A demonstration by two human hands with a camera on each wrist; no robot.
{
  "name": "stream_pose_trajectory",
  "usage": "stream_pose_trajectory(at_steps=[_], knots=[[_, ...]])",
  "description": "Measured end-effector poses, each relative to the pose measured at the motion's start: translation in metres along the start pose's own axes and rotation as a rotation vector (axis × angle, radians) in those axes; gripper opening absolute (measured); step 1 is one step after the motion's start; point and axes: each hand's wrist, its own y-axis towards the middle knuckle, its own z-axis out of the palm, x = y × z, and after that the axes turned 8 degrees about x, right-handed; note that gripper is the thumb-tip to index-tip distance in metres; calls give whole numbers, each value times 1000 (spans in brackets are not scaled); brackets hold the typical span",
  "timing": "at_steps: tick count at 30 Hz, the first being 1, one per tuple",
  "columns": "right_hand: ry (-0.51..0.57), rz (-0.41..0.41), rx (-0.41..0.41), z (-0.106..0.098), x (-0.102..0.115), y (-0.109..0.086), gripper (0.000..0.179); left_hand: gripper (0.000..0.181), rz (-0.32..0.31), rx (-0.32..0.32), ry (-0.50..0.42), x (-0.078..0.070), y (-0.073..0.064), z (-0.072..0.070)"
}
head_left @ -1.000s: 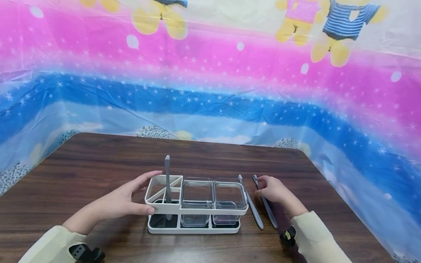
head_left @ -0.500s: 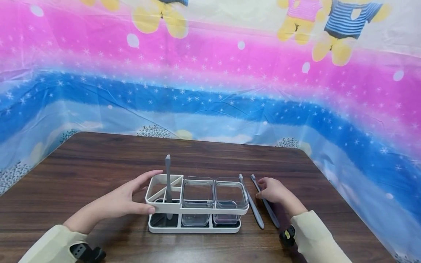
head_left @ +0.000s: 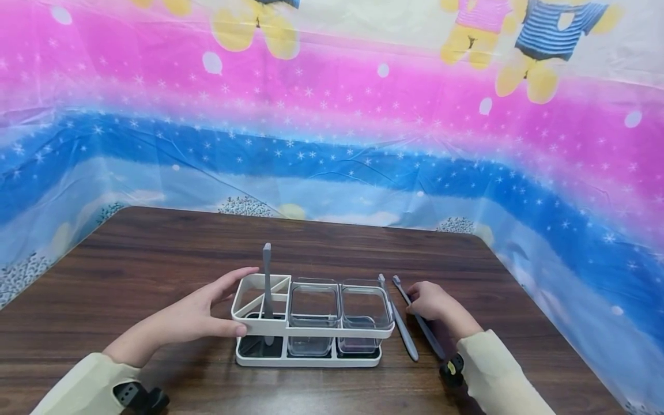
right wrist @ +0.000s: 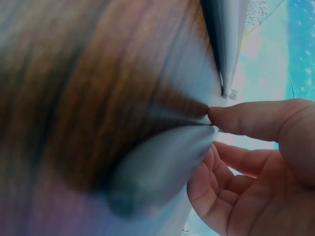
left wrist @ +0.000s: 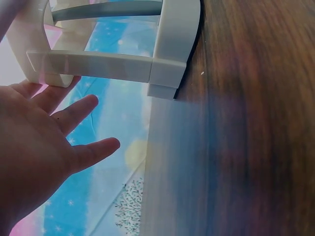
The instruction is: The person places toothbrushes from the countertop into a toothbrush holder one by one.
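A white toothbrush holder stands on the table, a grey toothbrush upright in its left section. Two clear cups sit in it, one in the middle and one at the right. My left hand grips the holder's left end, thumb in front and index finger behind; in the left wrist view its other fingers spread below the white frame. Right of the holder, my right hand pinches another grey toothbrush between thumb and fingers. A third toothbrush lies between that one and the holder.
The dark wooden table has rounded far corners. Behind it hangs a pink and blue printed cloth. A black wrist camera is strapped at the left cuff and another at the right cuff.
The toothbrush at my right hand has turned slightly: its head end has swung left toward the other toothbrush and its near end to the right. My left hand keeps its place on the holder.
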Motion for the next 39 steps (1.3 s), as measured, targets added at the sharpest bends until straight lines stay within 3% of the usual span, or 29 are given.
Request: stream_pose_trajectory(at_steps=[15,21,32,39], knots=[[7,-16,-2,-2,0,-1,38,80,-6,11,-30,0,1,0],[17,-45,-48,-17,9,-5,36,80,2,13,-31,0,0,0],[-14,-162,-117,-74,56,-29,40,82,20,11,-19,0,-1,-1],[-19,-265,-137,-97,95,-54,41,81,0,12,-14,0,0,0]])
